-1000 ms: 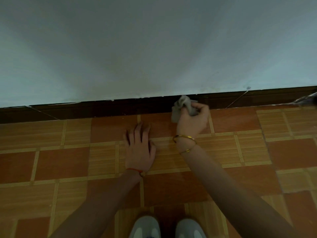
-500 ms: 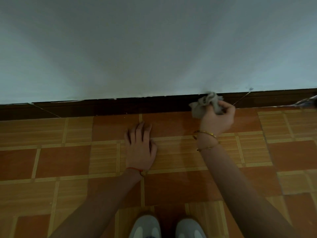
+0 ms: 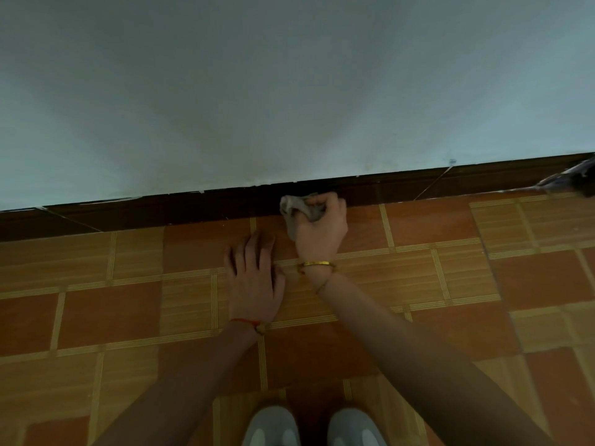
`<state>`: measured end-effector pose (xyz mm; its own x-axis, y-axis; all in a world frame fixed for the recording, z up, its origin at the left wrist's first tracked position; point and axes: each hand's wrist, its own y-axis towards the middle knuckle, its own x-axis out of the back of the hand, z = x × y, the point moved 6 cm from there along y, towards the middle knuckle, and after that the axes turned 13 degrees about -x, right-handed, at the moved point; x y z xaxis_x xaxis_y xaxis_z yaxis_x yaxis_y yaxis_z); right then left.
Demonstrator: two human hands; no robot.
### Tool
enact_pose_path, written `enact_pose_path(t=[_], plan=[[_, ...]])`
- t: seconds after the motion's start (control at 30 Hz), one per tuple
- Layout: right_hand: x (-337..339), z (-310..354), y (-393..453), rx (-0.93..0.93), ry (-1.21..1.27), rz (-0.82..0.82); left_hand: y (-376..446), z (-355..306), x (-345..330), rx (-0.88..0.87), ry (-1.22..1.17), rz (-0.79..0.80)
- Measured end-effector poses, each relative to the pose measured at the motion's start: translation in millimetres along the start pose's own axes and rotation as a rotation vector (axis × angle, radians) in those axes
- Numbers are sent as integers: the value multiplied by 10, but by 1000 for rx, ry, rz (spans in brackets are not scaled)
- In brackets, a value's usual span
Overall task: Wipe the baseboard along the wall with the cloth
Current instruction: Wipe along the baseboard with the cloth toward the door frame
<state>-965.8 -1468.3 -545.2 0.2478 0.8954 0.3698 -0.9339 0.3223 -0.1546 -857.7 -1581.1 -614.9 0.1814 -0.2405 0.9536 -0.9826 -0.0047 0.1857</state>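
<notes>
Since half a second ago the right hand (image 3: 322,226) has slid back to the left along the wall, so now it is close to the left hand, while the left hand has not changed its place.

Nearest to the camera are two pale grey shoes (image 3: 314,428) at the bottom edge, standing on the floor of orange and wood-pattern tiles (image 3: 112,317). A little farther, the left hand (image 3: 254,278) lies flat on the tiles with fingers spread and straight, holding nothing; it seems to support the body. It wears a thin red string bracelet (image 3: 246,321) at the wrist.

Just beyond it, the right hand, with a gold bangle (image 3: 317,263), has its fingers curled around the crumpled grey cloth (image 3: 297,209) and presses it on the dark brown wooden baseboard (image 3: 161,210), which runs along the foot of the pale grey-blue painted wall (image 3: 289,91).

The cloth looks soft, light and limp, so I think it folds easily and can slip out in loose ends. It is best held bunched in the middle, as now, with a pad of fabric pushed out towards the board. The baseboard itself is stiff and fixed, so firm pressure should be safe.
</notes>
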Motion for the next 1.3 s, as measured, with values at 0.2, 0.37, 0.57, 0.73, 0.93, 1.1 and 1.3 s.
enact_pose_path(t=[0.2,0.37,0.57,0.73,0.93,1.1,1.3], plan=[[724,-259,497,-226,-40,-359,5,-4,18,11,-34,-13],[764,-165,509,-160,3,-325,7,-6,6,13,-21,7],[579,70,331,-23,60,-155,1,3,14,2,-30,-20],[1140,32,648,-79,111,-375,0,-4,21,8,-39,-3],[1228,3,749,-91,99,-413,7,-9,14,26,-53,17],[732,55,451,-18,34,-183,15,-16,17,24,-41,14],[680,-19,453,-7,14,-170,4,-5,22,14,-40,2]])
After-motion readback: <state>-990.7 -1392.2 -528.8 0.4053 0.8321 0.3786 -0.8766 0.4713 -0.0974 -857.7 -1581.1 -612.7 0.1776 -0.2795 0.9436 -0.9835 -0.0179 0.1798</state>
